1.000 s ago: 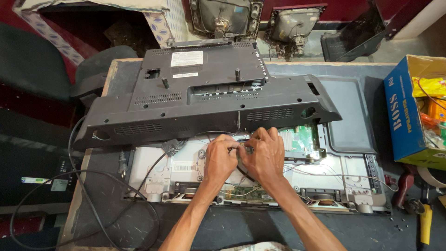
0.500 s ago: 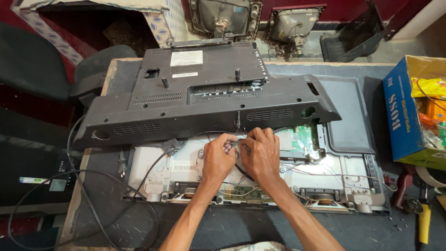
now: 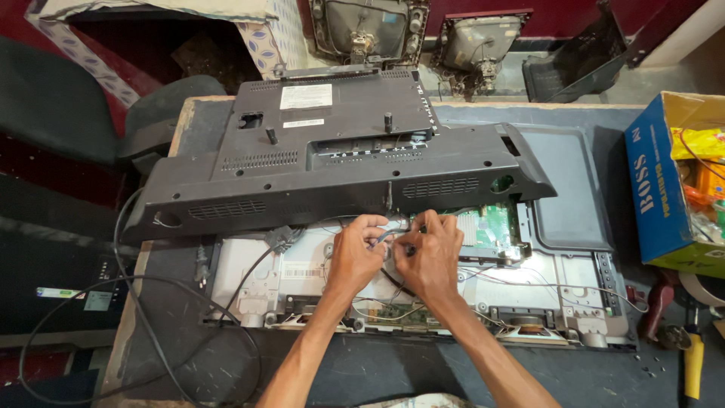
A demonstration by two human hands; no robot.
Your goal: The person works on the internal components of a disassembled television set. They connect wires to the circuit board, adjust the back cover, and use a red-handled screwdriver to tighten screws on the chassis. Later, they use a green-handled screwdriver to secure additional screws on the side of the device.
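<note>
At frame centre, the left hand (image 3: 356,253) and right hand (image 3: 428,253) pinch a thin wire (image 3: 384,236) with narrowed fingers over the opened television (image 3: 423,291) (back cover (image 3: 332,162) tilted behind). At right, a blue box (image 3: 664,196) holds colourful packets.

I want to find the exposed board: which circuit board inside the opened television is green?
The green circuit board right of the right hand, partly under the black plastic back cover; the narrow strip board near the wrists looks darker.
</note>
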